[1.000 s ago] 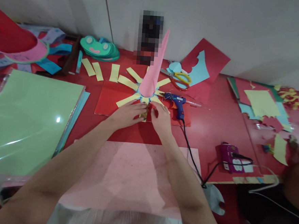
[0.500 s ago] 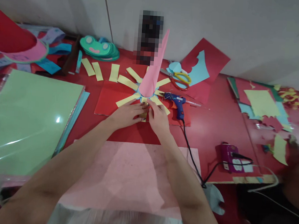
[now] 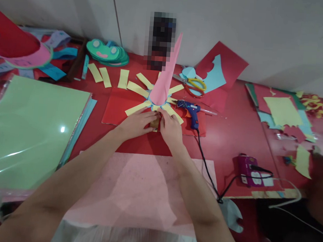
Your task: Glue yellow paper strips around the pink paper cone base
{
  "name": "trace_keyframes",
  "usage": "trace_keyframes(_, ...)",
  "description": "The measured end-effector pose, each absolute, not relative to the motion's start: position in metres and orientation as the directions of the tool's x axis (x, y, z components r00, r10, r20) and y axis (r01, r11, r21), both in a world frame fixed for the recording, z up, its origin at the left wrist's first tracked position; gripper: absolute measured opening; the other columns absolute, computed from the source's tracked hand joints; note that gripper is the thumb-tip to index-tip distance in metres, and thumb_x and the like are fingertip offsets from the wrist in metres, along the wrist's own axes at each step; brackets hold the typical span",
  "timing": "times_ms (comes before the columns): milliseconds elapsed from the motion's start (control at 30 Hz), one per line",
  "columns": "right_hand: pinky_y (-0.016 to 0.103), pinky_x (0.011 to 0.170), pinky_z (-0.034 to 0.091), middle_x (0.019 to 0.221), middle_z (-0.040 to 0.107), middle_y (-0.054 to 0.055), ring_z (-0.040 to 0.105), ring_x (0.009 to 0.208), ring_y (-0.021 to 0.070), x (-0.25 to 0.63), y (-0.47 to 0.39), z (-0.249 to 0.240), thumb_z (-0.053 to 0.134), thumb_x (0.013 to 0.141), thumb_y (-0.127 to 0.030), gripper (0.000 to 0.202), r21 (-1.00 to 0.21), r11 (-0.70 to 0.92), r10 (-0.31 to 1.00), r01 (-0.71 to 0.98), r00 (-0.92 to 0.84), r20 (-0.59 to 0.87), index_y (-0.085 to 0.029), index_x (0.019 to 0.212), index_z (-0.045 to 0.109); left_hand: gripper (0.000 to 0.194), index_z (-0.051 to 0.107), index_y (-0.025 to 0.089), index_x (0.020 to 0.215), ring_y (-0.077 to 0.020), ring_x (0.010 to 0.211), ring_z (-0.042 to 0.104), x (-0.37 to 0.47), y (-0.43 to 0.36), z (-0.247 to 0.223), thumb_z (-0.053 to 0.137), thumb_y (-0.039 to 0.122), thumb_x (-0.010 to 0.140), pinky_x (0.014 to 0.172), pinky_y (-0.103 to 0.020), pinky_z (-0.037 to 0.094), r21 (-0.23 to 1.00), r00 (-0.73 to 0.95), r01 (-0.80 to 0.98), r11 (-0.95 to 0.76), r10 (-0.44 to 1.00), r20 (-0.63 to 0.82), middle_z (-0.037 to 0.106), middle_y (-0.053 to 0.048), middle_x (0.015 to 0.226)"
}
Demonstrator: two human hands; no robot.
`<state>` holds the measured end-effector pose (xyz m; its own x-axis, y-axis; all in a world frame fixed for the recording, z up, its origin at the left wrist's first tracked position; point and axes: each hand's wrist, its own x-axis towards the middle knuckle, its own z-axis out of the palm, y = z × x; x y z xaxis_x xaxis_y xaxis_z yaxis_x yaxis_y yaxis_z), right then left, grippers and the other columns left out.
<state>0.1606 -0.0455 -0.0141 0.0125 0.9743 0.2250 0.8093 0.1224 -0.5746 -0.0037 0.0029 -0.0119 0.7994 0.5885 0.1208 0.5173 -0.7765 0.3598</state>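
Observation:
A pink paper cone (image 3: 164, 77) stands upright with a slight lean to the right, blue paper showing around its base. Yellow paper strips (image 3: 138, 89) spread outward from that base like rays. At the near side, my left hand (image 3: 139, 124) has its fingers closed together on the nearest yellow strip (image 3: 154, 125), which lies in shadow. My right hand (image 3: 171, 127) grips the same strip from the other side, fingers curled and pressed down close to the cone's base. My fingers partly hide the strip. A blue glue gun (image 3: 191, 110) lies just right of the cone.
Scissors (image 3: 195, 86) with yellow and red handles lie behind the glue gun. Its black cord (image 3: 204, 168) runs to a purple power box (image 3: 248, 171). Green frog cutouts (image 3: 107, 54), loose yellow strips (image 3: 123, 78) and wrapped green sheets (image 3: 36, 130) occupy the left. Another person's arm (image 3: 322, 180) shows far right.
My hands have shifted only slightly on the near strip, the right fingers a touch lower and closer to the left ones. The cone and glue gun stay put.

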Motion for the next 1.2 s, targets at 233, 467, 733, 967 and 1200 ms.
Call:
trace_keyframes(233,0.034,0.073,0.043,0.081,0.063,0.008,0.052,0.079,0.0222,0.159,-0.045,-0.012,0.038,0.085,-0.015,0.042,-0.569,0.071,0.982,0.819,0.042,0.182,-0.024,0.123,0.054,0.057,0.044,0.016,0.132,-0.0245,0.128,0.043,-0.004,0.002,-0.011,0.058,0.040,0.082,0.111,-0.042,0.029,0.390,0.722,0.589,-0.708,0.678,0.140,0.048,-0.012,0.138)
trace_keyframes(467,0.032,0.074,0.042,0.080,0.062,0.008,0.052,0.080,0.0210,0.157,-0.045,-0.009,0.036,0.086,-0.016,0.042,-0.534,0.057,0.983,0.843,0.045,0.176,-0.022,0.125,0.053,0.065,0.029,0.016,0.143,-0.0233,0.139,0.026,-0.006,0.001,-0.012,0.044,0.047,0.088,0.115,-0.044,0.012,0.297,0.738,0.632,-0.716,0.673,0.049,0.031,-0.011,0.149)
trace_keyframes(733,0.031,0.073,0.040,0.085,0.064,0.009,0.053,0.082,0.0207,0.156,-0.046,-0.004,0.035,0.088,-0.015,0.043,-0.486,0.027,0.991,0.874,0.041,0.128,-0.019,0.128,0.051,0.063,0.027,0.018,0.144,-0.0244,0.141,0.020,-0.005,-0.001,-0.008,0.040,0.046,0.089,0.116,-0.046,0.011,0.254,0.723,0.668,-0.699,0.691,0.001,0.030,-0.009,0.151)
trace_keyframes(967,0.031,0.072,0.041,0.080,0.063,0.009,0.052,0.083,0.0222,0.155,-0.046,-0.004,0.035,0.088,-0.015,0.043,-0.475,0.019,0.991,0.880,0.045,0.124,-0.019,0.127,0.052,0.065,0.037,0.018,0.139,-0.0300,0.140,0.020,-0.005,-0.003,-0.011,0.051,0.046,0.083,0.115,-0.050,0.014,0.270,0.664,0.701,-0.660,0.742,0.088,0.033,-0.012,0.147)
trace_keyframes(1200,0.032,0.073,0.041,0.083,0.064,0.009,0.053,0.081,0.0221,0.156,-0.046,-0.008,0.034,0.088,-0.016,0.042,-0.488,0.038,0.988,0.872,0.040,0.149,-0.020,0.126,0.052,0.064,0.039,0.021,0.138,-0.0319,0.141,0.017,-0.005,-0.006,-0.010,0.054,0.045,0.081,0.114,-0.054,0.012,0.291,0.617,0.736,-0.611,0.783,0.084,0.028,-0.012,0.150)
